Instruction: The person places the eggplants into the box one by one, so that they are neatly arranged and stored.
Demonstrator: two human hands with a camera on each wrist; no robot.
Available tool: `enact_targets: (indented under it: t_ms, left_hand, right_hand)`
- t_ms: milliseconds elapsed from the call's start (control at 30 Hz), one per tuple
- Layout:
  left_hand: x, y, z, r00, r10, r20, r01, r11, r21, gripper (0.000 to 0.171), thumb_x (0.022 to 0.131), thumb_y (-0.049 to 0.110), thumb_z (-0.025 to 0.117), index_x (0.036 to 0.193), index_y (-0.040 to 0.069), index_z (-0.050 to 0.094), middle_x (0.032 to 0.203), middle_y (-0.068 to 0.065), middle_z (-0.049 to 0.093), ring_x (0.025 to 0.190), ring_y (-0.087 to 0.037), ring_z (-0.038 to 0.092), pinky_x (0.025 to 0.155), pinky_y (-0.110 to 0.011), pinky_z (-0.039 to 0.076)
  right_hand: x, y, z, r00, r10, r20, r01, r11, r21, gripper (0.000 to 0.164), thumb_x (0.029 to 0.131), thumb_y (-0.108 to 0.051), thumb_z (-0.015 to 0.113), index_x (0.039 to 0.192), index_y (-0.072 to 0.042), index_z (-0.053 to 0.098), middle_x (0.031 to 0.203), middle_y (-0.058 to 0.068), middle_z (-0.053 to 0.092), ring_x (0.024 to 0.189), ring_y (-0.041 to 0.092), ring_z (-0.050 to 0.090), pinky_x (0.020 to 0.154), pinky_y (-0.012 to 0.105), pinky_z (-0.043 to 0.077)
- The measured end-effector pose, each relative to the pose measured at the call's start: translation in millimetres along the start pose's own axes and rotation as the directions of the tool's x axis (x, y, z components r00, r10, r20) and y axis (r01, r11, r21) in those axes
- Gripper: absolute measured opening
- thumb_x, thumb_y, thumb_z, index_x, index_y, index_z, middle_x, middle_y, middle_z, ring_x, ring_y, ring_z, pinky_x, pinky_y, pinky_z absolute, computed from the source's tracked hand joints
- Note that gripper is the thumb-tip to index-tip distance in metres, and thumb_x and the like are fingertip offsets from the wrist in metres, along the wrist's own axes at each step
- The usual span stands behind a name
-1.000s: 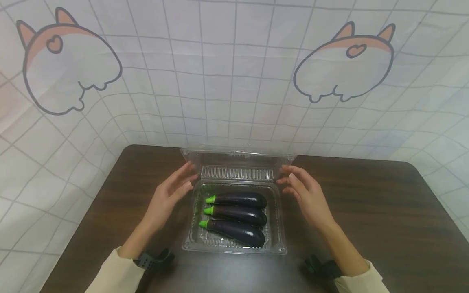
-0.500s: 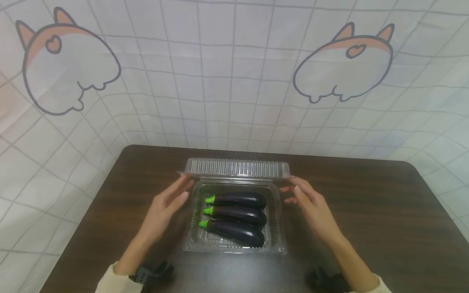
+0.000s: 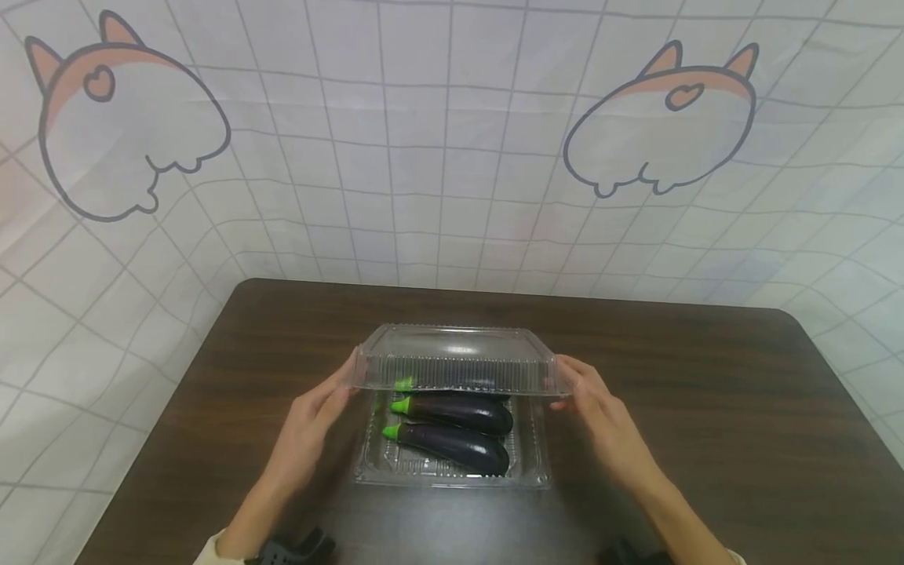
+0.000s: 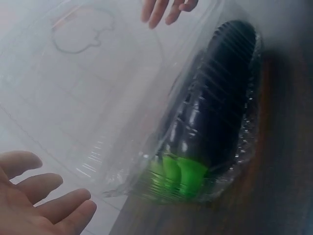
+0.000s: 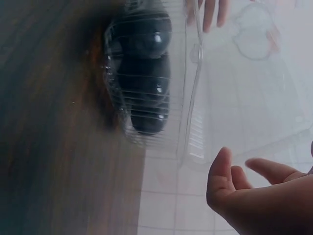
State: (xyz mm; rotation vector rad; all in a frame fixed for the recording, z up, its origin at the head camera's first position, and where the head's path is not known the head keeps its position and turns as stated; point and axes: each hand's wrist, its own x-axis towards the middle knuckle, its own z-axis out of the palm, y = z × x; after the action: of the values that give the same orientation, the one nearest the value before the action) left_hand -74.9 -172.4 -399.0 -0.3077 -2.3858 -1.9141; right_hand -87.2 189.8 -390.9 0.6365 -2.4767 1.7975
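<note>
A clear plastic clamshell box (image 3: 452,480) sits mid-table in the head view, its hinged lid (image 3: 455,343) tilted partway over the base. Inside lie three dark purple eggplants (image 3: 452,447) with green stem ends, side by side; the lid overlaps the farthest one. My left hand (image 3: 311,428) touches the lid's left edge with extended fingers. At the right edge, my right hand (image 3: 610,428) touches the lid likewise, some fingertips hidden behind the plastic. Loosely spread fingers (image 4: 63,205) show in the left wrist view, and the right wrist view shows a similar hand (image 5: 264,196) beside the lid.
The dark wooden table (image 3: 734,408) extends to both sides of the box. White grid-patterned cloth (image 3: 452,157) with cartoon drawings hangs behind it. Dark wrist straps (image 3: 293,547) show near the bottom edge.
The lid has swung from upright toward me, down over the far part of the base. Both hands have moved with its side edges. The eggplants have stayed in place.
</note>
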Motion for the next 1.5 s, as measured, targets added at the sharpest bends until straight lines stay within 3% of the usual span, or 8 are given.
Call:
enact_targets:
  t_ms: [300, 533, 767, 833, 933, 1000, 1200, 1500]
  left_hand:
    - [-12.6, -4.2, 3.4, 0.997, 0.069, 0.022, -0.068, 0.997, -0.036, 0.046, 0.107, 0.019, 0.018, 0.145, 0.008, 0.041, 0.150, -0.002, 0.037, 0.139, -0.021, 0.027, 0.110, -0.056, 0.012]
    - [-19.9, -13.0, 6.0, 0.993, 0.106, 0.054, -0.100, 0.990, -0.097, 0.048, 0.107, 0.021, 0.015, 0.146, 0.003, 0.037, 0.152, -0.009, 0.032, 0.138, -0.018, 0.031, 0.108, -0.017, 0.018]
    - [-24.8, -21.0, 8.4, 0.985, 0.156, 0.079, -0.140, 0.974, -0.179, 0.046, 0.106, 0.013, 0.015, 0.145, -0.005, 0.033, 0.152, -0.017, 0.027, 0.140, -0.017, 0.026, 0.106, -0.021, 0.027]
    - [-26.0, -22.8, 8.9, 0.982, 0.166, 0.085, -0.145, 0.967, -0.208, 0.046, 0.106, 0.011, 0.015, 0.144, -0.007, 0.032, 0.152, -0.019, 0.025, 0.141, -0.017, 0.024, 0.106, -0.023, 0.028]
    - [-28.2, -26.7, 9.1, 0.984, 0.154, 0.091, -0.129, 0.964, -0.232, 0.046, 0.106, 0.010, 0.014, 0.144, -0.008, 0.031, 0.153, -0.018, 0.024, 0.141, -0.016, 0.023, 0.107, -0.023, 0.026]
    - [-29.8, -29.1, 9.1, 0.985, 0.135, 0.109, -0.105, 0.965, -0.241, 0.046, 0.106, 0.012, 0.014, 0.145, -0.007, 0.029, 0.154, -0.017, 0.021, 0.142, -0.015, 0.021, 0.107, -0.022, 0.026]
    - [-32.7, -34.3, 7.9, 0.983, 0.091, 0.160, -0.050, 0.968, -0.245, 0.046, 0.106, 0.015, 0.017, 0.148, -0.003, 0.026, 0.156, -0.014, 0.016, 0.141, -0.015, 0.021, 0.105, -0.022, 0.028]
    - [-34.3, -35.5, 6.3, 0.981, 0.061, 0.185, -0.011, 0.965, -0.261, 0.047, 0.106, 0.015, 0.016, 0.148, -0.003, 0.025, 0.157, -0.018, 0.010, 0.141, -0.013, 0.022, 0.105, -0.023, 0.029]
  right_hand:
    - [-12.6, 0.5, 3.7, 0.998, 0.013, 0.062, -0.012, 1.000, -0.009, 0.046, 0.106, -0.013, 0.022, 0.151, -0.013, 0.030, 0.150, 0.009, 0.028, 0.139, 0.032, 0.019, 0.102, 0.067, 0.012]
    - [-21.4, 2.6, 6.7, 0.995, 0.064, 0.077, -0.066, 0.998, 0.023, 0.046, 0.105, -0.013, 0.023, 0.151, -0.014, 0.031, 0.154, 0.004, 0.026, 0.140, 0.024, 0.020, 0.108, 0.055, 0.016]
    - [-29.4, 10.6, 8.3, 0.993, 0.045, 0.111, -0.048, 0.998, 0.028, 0.051, 0.102, -0.005, 0.033, 0.151, -0.015, 0.029, 0.157, 0.005, 0.019, 0.142, 0.024, 0.013, 0.110, 0.043, 0.015]
    - [-31.4, 13.3, 8.3, 0.991, 0.049, 0.126, -0.053, 0.998, 0.029, 0.052, 0.101, -0.005, 0.034, 0.152, -0.016, 0.027, 0.158, 0.004, 0.017, 0.143, 0.024, 0.010, 0.111, 0.046, 0.014]
    - [-33.6, 17.4, 8.6, 0.988, 0.058, 0.143, -0.063, 0.998, 0.030, 0.053, 0.101, -0.007, 0.037, 0.152, -0.017, 0.026, 0.159, 0.002, 0.014, 0.143, 0.023, 0.010, 0.102, 0.068, 0.012]
    - [-34.8, 20.2, 8.8, 0.986, 0.064, 0.156, -0.071, 0.997, 0.038, 0.054, 0.101, -0.007, 0.039, 0.152, -0.018, 0.026, 0.159, 0.000, 0.013, 0.143, 0.021, 0.013, 0.098, 0.073, 0.011]
    - [-37.5, 24.9, 9.2, 0.984, 0.058, 0.171, -0.075, 0.992, 0.097, 0.055, 0.100, -0.003, 0.040, 0.152, -0.016, 0.026, 0.159, 0.000, 0.012, 0.138, 0.018, 0.027, 0.098, 0.072, 0.017]
    - [-42.4, 30.4, 15.1, 0.967, 0.145, 0.208, -0.164, 0.983, 0.078, 0.061, 0.099, -0.009, 0.047, 0.153, -0.024, 0.023, 0.158, 0.002, 0.013, 0.125, 0.035, 0.037, 0.096, 0.065, 0.029]
